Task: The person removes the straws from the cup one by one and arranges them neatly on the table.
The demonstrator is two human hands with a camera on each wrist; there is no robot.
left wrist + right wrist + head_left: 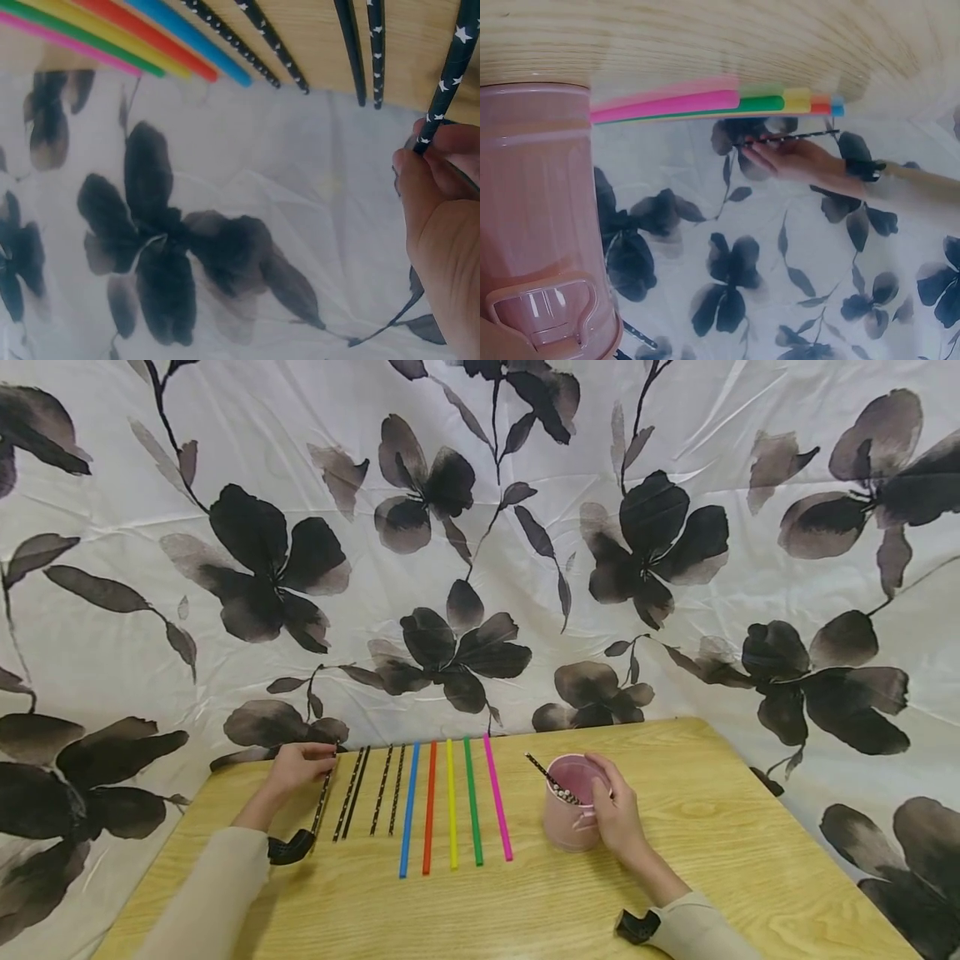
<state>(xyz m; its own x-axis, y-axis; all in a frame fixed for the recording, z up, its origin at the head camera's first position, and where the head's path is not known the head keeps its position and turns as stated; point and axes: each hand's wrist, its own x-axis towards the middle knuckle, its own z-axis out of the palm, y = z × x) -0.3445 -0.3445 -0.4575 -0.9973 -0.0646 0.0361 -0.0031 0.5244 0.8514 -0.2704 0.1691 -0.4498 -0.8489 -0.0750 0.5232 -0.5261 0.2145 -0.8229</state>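
Note:
My left hand [298,767] pinches the far end of a black straw with white stars [452,67] at the left of the row. In the left wrist view, thumb and fingertips close on its tip. The near end of this straw slants down by the black wrist strap. My right hand [621,810] grips the right side of a pink mug [564,823], its thumb by the rim. Inside the mug lie several straws with pale round ends; one black patterned straw [542,770] pokes out to the left. The mug's handle [589,307] shows in the right wrist view.
Right of the held straw lie several black straws [381,793], some patterned, one plain. Beyond them are blue [409,810], red [429,810], yellow [452,806], green [473,802] and pink [498,802] straws. A floral cloth [525,568] hangs behind the wooden table [450,918].

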